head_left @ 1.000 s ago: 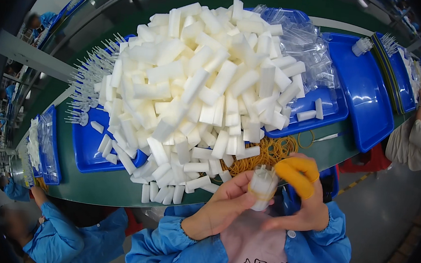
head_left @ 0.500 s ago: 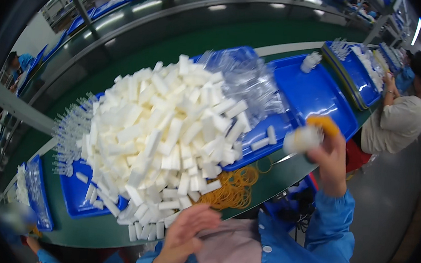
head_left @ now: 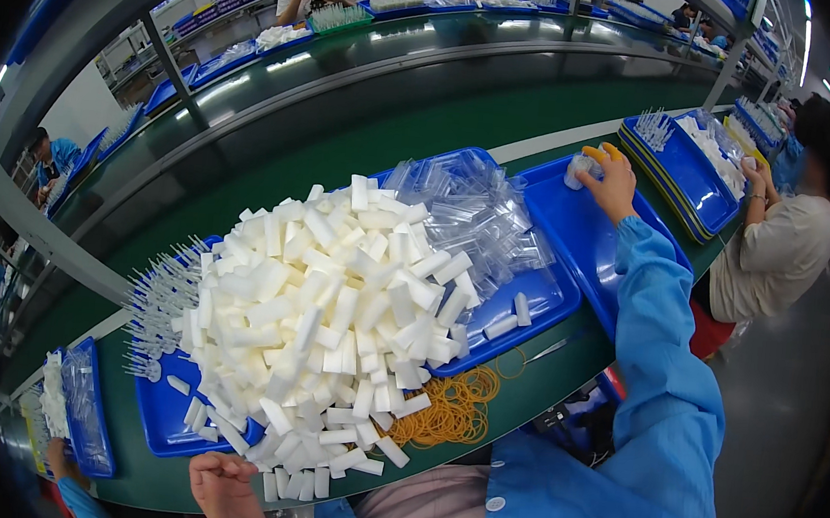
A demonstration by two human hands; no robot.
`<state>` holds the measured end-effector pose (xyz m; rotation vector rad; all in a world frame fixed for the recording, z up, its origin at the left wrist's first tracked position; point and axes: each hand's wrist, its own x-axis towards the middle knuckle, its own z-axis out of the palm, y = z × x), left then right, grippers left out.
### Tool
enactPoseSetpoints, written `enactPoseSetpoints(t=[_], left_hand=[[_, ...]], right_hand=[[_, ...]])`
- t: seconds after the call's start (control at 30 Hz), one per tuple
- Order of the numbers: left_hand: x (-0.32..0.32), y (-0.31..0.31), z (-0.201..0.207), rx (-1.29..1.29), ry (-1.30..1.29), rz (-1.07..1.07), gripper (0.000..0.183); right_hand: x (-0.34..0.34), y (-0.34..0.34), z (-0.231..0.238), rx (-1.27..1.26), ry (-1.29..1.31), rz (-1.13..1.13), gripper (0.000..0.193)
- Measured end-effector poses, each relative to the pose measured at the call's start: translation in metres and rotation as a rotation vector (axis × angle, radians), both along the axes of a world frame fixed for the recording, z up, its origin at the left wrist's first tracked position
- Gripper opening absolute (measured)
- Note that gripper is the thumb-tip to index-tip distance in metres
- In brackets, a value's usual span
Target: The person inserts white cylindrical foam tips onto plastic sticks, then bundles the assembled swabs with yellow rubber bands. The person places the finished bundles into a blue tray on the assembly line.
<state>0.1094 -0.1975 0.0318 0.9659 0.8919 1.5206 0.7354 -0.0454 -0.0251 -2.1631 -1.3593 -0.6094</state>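
Note:
My right hand (head_left: 611,180), with orange covers on its fingertips, reaches to the far end of a blue tray (head_left: 596,260). Its thumb and fingers close round a small bundle of whitish, translucent pieces (head_left: 578,171), partly hidden by the hand. Low at the table's front edge is my left hand (head_left: 223,484), fingers loosely bent and nothing visible in them. Beside it rises a large heap of white foam pieces (head_left: 313,299). Clear plastic sleeves (head_left: 474,210) lie in the tray behind the heap. Orange rubber bands (head_left: 446,410) sit in a loose pile at its right.
Thin clear spiky parts (head_left: 162,306) stand at the heap's left, near another blue tray (head_left: 159,424). Tweezers (head_left: 547,351) lie by the front edge. Stacked trays (head_left: 679,174) stand far right, beside a seated co-worker (head_left: 786,252). Beyond runs a green conveyor (head_left: 347,135).
My right hand has carried its white bundle away to the far end of the right tray. My left hand has moved left, its fingers more bent. The view has shifted.

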Motion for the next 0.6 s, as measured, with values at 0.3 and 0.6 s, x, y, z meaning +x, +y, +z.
enactPoseSetpoints(t=[0.3,0.6], left_hand=[[-0.023,0.011,-0.010,0.000,-0.020,0.069,0.024],[-0.028,0.017,-0.015,0.059,0.069,0.045,0.025]], right_hand=[[0.028,-0.006,0.005,0.061,0.481,0.004,0.039],[0.043,0.011,-0.054,0.260,1.040,0.080,0.039]])
